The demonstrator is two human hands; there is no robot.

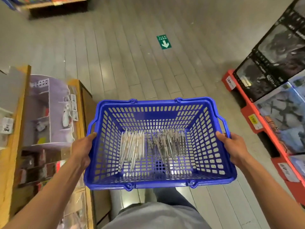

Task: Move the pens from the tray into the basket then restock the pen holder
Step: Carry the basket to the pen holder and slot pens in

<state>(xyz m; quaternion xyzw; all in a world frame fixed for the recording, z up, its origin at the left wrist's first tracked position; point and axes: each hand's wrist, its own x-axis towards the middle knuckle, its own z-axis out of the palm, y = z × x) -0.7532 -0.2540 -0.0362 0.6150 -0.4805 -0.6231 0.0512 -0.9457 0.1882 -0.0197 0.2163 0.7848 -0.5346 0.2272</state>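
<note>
Person's grey shirt (156, 215) is nearest. Both arms reach fwd; left hand (82, 151) and right hand (232, 147) each grip a short side of the blue basket (158, 183), thumbs over the rim, held above the floor (132, 66). Pens (151, 149) lie on basket bottom in 2 bunches, long axis pointing away from the person. Wooden shelf (14, 142) w/ price tags at left, boxed goods (270, 75) on red stands at right. Further off, green floor sign (163, 41) w/ arrow reads "EXIT".
</note>
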